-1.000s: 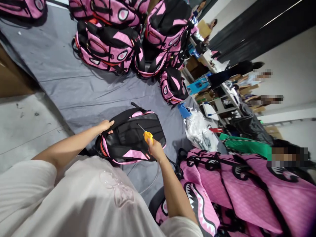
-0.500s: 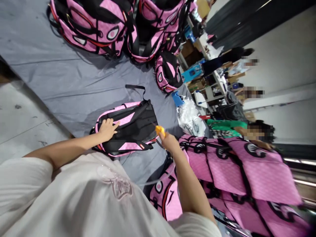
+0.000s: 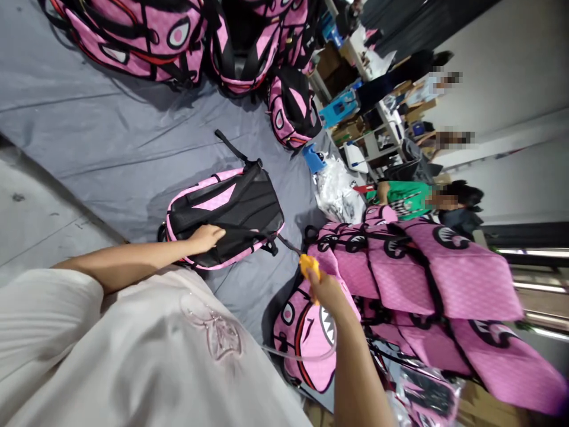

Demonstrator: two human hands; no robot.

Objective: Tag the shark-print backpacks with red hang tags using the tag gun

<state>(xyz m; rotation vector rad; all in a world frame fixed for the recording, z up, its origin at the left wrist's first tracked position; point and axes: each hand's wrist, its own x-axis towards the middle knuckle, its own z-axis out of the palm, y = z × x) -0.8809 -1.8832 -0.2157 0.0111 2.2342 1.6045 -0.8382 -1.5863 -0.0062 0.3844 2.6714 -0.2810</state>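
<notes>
A pink and black backpack (image 3: 231, 207) lies back-side up on a grey sheet (image 3: 111, 136). My left hand (image 3: 205, 238) rests on its near edge with the fingers laid over the black panel. My right hand (image 3: 324, 290) is closed round a yellow-handled tool (image 3: 309, 265) whose thin metal nozzle points toward the backpack's corner. A clear hose (image 3: 302, 356) trails down from the tool. The tool's tip hangs just right of the backpack, apart from it.
Several pink shark-face backpacks are heaped at the top (image 3: 186, 35) and stacked at the right (image 3: 422, 267). A person in a green shirt (image 3: 409, 198) sits behind that stack. Cluttered shelves (image 3: 373, 142) and plastic bags (image 3: 338, 196) lie beyond. Bare concrete floor (image 3: 40, 219) is at left.
My right hand has drawn the yellow tool away from the backpack toward the right and nearer me. My left hand slid from the top edge to the near side. The view tilted.
</notes>
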